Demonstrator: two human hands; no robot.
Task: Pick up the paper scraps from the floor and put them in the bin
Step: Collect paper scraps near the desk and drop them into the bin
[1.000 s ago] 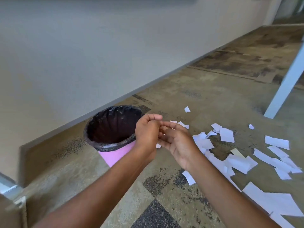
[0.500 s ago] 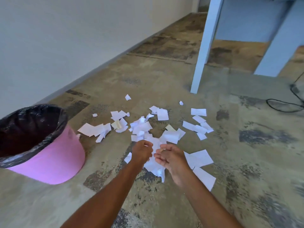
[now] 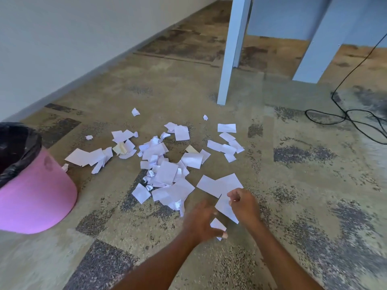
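Several white paper scraps (image 3: 165,172) lie scattered on the speckled floor in the middle of the view. The pink bin (image 3: 37,195) with a black liner stands at the left edge, a short way left of the scraps. My right hand (image 3: 244,204) is low at the near edge of the pile, fingers pinched on the edge of a white sheet (image 3: 225,208). My left hand (image 3: 201,222) is motion-blurred just left of it, thumb and fingers curled around a small scrap (image 3: 217,225); whether it grips the scrap is unclear.
A pale wall (image 3: 62,38) with a skirting runs along the left. Two light-blue table legs (image 3: 230,49) (image 3: 314,49) stand beyond the scraps. A black cable (image 3: 345,118) loops on the floor at the right.
My view swung from the bin to the pile of scraps. Both hands came away from the bin and dropped to the nearest scraps, and the right hand pinched a sheet.
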